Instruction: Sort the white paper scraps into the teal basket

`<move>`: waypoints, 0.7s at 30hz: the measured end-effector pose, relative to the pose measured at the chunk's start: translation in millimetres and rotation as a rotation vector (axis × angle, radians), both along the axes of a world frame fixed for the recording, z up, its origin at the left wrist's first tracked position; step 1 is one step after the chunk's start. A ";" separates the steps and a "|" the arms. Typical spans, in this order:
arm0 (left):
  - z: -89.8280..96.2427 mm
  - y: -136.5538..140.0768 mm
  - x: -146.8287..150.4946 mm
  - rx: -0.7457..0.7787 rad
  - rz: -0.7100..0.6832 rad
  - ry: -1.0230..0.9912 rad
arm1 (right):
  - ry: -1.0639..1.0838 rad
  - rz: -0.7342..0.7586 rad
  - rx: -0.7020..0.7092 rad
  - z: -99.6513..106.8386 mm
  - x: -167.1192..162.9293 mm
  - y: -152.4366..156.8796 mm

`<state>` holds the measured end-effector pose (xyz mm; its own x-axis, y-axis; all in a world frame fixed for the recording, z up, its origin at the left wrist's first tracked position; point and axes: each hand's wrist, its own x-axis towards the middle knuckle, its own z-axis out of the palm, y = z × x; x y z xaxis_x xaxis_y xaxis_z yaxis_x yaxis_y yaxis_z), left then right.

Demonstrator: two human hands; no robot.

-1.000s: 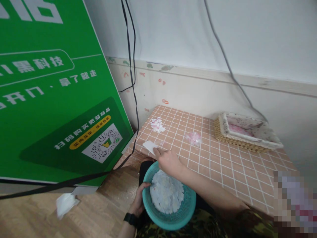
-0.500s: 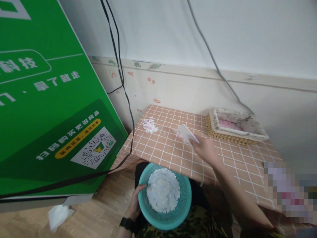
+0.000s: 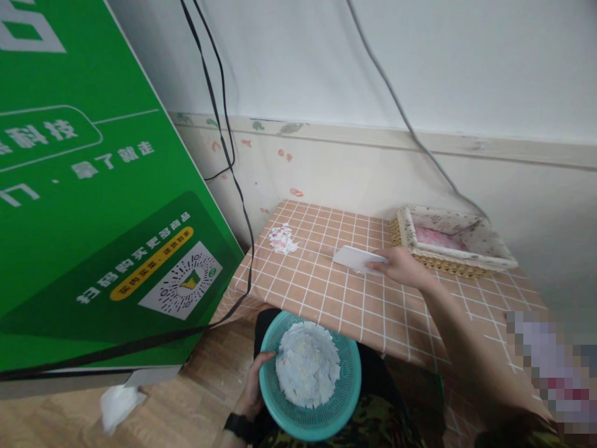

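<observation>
As I see the white card (image 3: 357,259) from here: it is out over the checked tablecloth (image 3: 321,292), between a loose scrap pile (image 3: 282,239) to the left and the wicker basket (image 3: 459,267) to the right; whether its lower edge touches the cloth, I can't make out at this angle.
Card's handling: I'd judge it light, thin and fairly stiff, smooth enough to slide in a slack pinch, and likelier to bend or crease than to break.
Card's hold point: I'd take it at the right-hand short end, thumb against fingers, leaving the rest free.
Card's direction: the free end points left and slightly away from me, roughly toward the scraps; its long axis runs sideways across the table, with a broad face showing to my view.
Right hand (image 3: 403,266): fingers pinched together on the card's near end.
Left hand (image 3: 254,381): clamped on the turquoise basket (image 3: 349,393), thumb over the rim, other fingers out of sight.
Turquoise basket: on the lap, just below the table edge, heaped with pale flat pieces (image 3: 308,366).
</observation>
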<state>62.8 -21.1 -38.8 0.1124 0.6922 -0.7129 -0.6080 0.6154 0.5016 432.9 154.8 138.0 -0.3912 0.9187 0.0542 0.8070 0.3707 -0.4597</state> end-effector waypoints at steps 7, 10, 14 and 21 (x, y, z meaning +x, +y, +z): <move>-3.9 1.7 -0.2 0.002 0.025 0.029 | 0.090 0.085 0.038 12.7 -35.7 82.7; 1.6 3.3 0.9 -0.043 0.029 0.026 | 0.063 0.124 0.021 3.5 -57.8 113.7; 5.3 4.1 -0.5 -0.055 0.050 0.053 | 0.035 0.219 -0.033 -3.8 -65.5 134.1; 8.6 9.5 2.0 -0.112 0.070 0.105 | -0.036 0.371 -0.295 7.9 -42.0 148.0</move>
<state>64.8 -11.6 -30.3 -0.0124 0.6114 -0.7913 -0.5989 0.6291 0.4955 390.9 302.7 146.0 -0.6929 0.6904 -0.2078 0.6620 0.4950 -0.5627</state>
